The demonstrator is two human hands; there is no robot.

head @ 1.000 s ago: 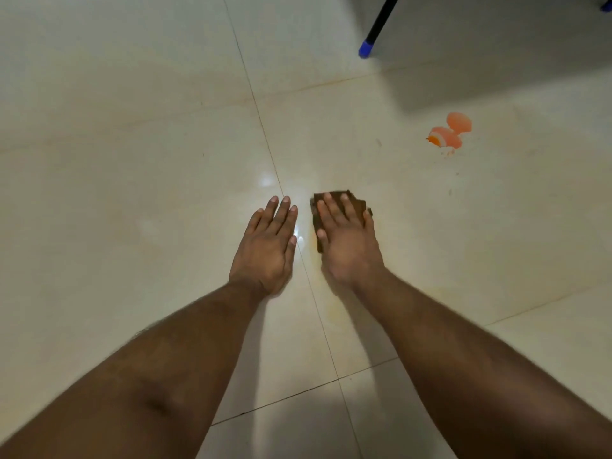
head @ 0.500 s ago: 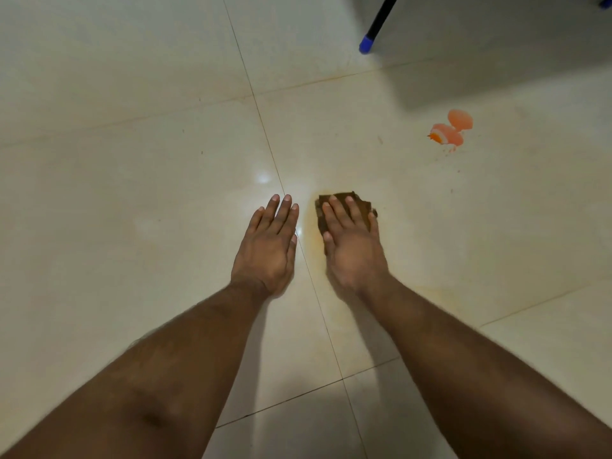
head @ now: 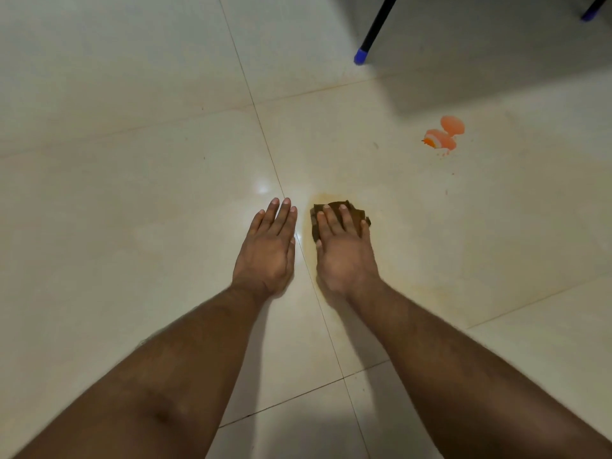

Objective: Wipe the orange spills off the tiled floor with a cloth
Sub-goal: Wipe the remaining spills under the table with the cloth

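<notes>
I see the right hand pressing the brown cloth flat, fingers straight. Left hand flat on the floor, fingers open. Orange spill well apart.

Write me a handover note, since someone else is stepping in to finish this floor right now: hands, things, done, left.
Left hand: flat on the tiled floor, holding nothing.
Right hand: fingers straight, pressing the brown cloth onto the floor.
Done: nothing fully; a faint yellowish smear rings the cloth.
Left: clear that smear, then wipe the orange spill further away to the right, near the blue-tipped leg.
</notes>
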